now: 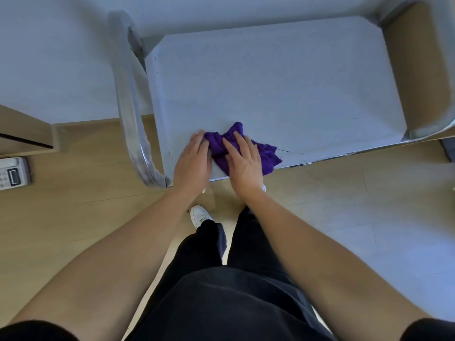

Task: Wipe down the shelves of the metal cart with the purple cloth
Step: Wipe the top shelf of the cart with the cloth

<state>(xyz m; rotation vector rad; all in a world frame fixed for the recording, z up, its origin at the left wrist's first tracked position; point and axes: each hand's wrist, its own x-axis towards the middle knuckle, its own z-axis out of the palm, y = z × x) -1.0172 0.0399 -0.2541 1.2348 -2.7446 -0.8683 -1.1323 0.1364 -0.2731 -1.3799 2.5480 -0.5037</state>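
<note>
The metal cart's top shelf is a flat grey sheet seen from above, with a curved metal handle on its left side. A crumpled purple cloth lies near the shelf's front edge. My right hand presses flat on the cloth, fingers spread and pointing away from me. My left hand lies flat on the shelf just left of the cloth, its fingertips touching the cloth's left edge. Part of the cloth is hidden under my right hand.
A wooden cabinet stands at the left, with a calculator-like device on the floor below it. A brown cardboard panel rises at the cart's right end. My legs and white shoe stand on the wooden floor before the cart.
</note>
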